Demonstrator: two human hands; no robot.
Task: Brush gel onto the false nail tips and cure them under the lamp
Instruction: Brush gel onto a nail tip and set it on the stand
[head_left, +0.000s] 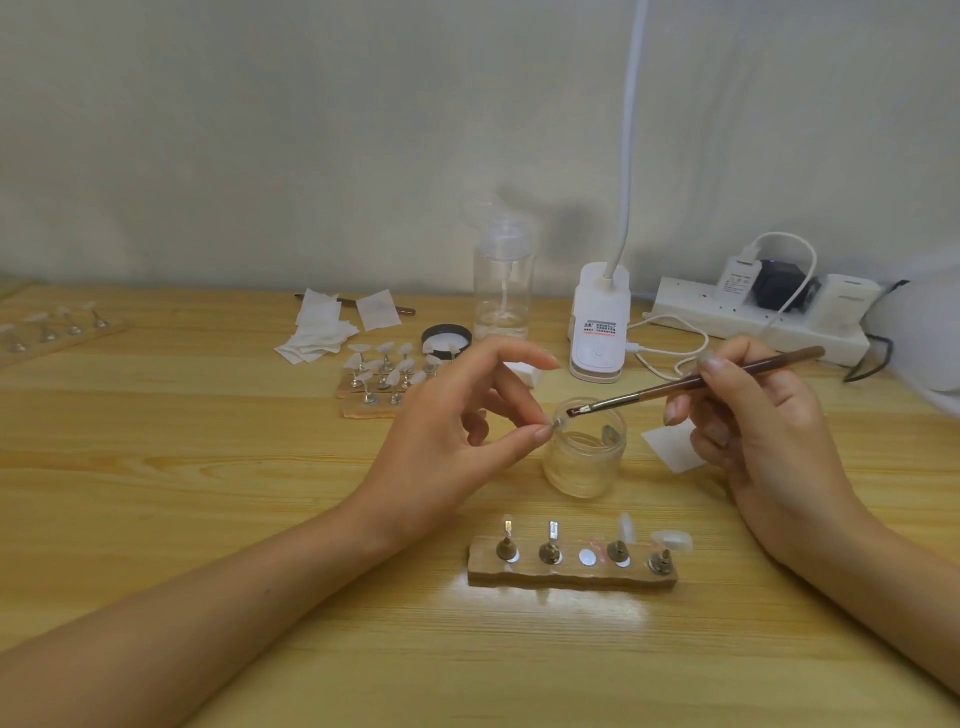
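My left hand (457, 415) pinches a small nail-tip holder (557, 423) between thumb and forefinger, just over the rim of a small glass jar (584, 457). My right hand (753, 415) grips a brown brush (701, 382), and its dark tip touches the held piece. In front of me lies a wooden stand (571, 571) with several metal pegs; one middle magnet spot is bare, and two pegs on the right carry clear nail tips (672, 540). The white gooseneck lamp (600, 322) stands behind the jar.
A second wooden stand with several nail tips (384, 374) sits behind my left hand, a third (52, 332) at far left. White wipes (322, 327), a jar lid (445, 340), a clear pump bottle (504, 280), a power strip (763, 317) and a cable line the back.
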